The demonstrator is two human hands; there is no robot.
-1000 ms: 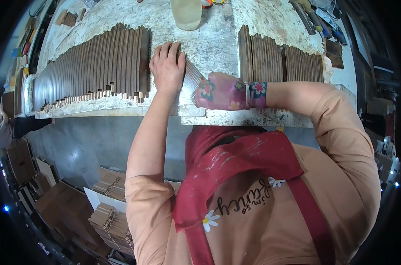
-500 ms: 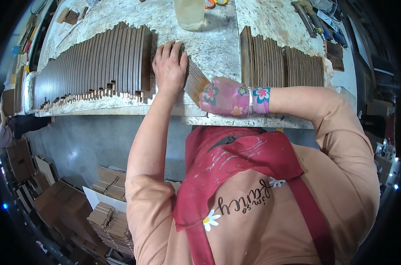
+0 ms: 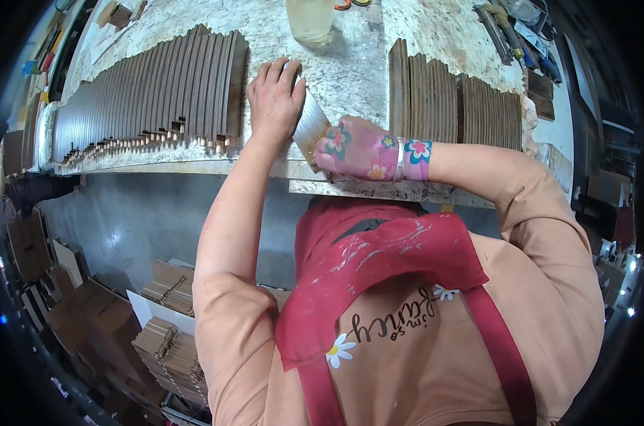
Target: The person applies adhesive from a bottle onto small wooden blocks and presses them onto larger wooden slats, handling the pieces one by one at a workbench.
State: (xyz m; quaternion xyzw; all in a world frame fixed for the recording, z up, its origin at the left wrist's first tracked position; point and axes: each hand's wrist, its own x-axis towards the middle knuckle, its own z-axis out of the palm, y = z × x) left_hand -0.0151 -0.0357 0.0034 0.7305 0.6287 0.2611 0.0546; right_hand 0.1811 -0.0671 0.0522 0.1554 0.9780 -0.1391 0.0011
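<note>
A flat grooved wooden board (image 3: 310, 126) lies slantwise over the table's front edge between my hands. My bare left hand (image 3: 275, 103) is at its far left end, fingers bent over it and thumb along its edge. My right hand (image 3: 357, 148), in a pink-purple flowered glove, is closed in a fist at the board's near end; its fingertips, and whatever they hold, are hidden. Left of my left hand stands a long row of dark brown boards (image 3: 159, 89) with pale pegs at their near ends. Another row of brown boards (image 3: 435, 103) stands beyond my right hand.
A plastic container of cloudy liquid (image 3: 310, 20) stands at the back of the paint-smeared table (image 3: 357, 71), by orange-handled scissors (image 3: 343, 4). Hand tools (image 3: 510, 35) lie at the far right. Bundled cardboard (image 3: 167, 351) is stacked low on the left.
The board has tilted slightly, and its face now looks paler and shinier. My right fist has shifted a little to the left. The whole view has moved slightly.
</note>
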